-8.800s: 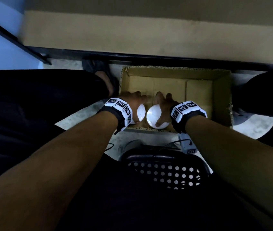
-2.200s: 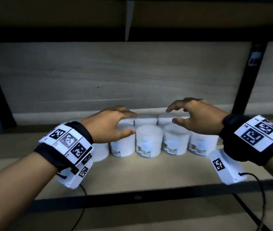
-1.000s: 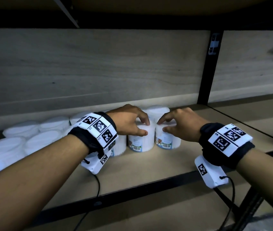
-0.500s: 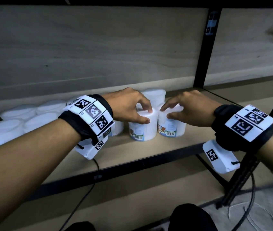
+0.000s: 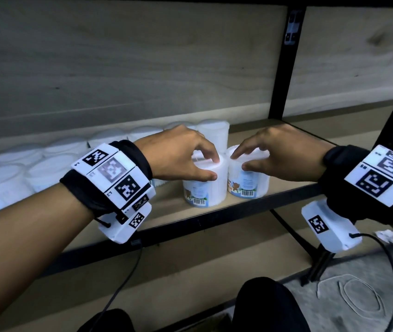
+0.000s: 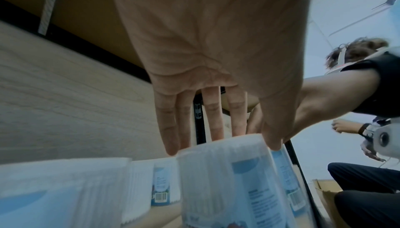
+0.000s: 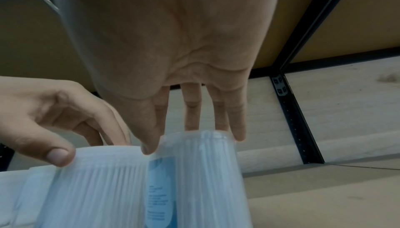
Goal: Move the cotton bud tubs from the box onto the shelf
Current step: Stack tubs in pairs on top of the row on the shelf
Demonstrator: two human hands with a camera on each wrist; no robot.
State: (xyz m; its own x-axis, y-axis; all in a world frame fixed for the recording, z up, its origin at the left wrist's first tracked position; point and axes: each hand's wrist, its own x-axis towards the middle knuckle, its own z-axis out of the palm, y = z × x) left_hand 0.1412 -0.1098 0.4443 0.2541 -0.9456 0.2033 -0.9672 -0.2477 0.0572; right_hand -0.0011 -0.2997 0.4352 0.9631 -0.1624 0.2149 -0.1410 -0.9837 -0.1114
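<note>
Two white cotton bud tubs stand side by side near the front edge of the wooden shelf (image 5: 166, 209). My left hand (image 5: 213, 167) grips the left tub (image 5: 205, 188) from above, thumb on its near side and fingers over the lid. My right hand (image 5: 238, 161) holds the right tub (image 5: 250, 183) the same way. The left wrist view shows my left hand (image 6: 223, 146) spanning its tub (image 6: 227, 180); the right wrist view shows my right hand (image 7: 194, 142) on its tub (image 7: 194, 180). Several more tubs (image 5: 46, 164) fill rows to the left.
A black upright post (image 5: 281, 68) rises just behind and right of the tubs, before the wooden back panel. A lower shelf board (image 5: 190, 271) lies beneath. My knees (image 5: 269, 305) and loose cable (image 5: 358, 295) are on the floor. The cardboard box (image 6: 324, 192) shows at right.
Nearly nine seconds ago both hands held tubs in the box. Over the last second they stay on two tubs at the right end of the rows, which now stand nearer the front edge.
</note>
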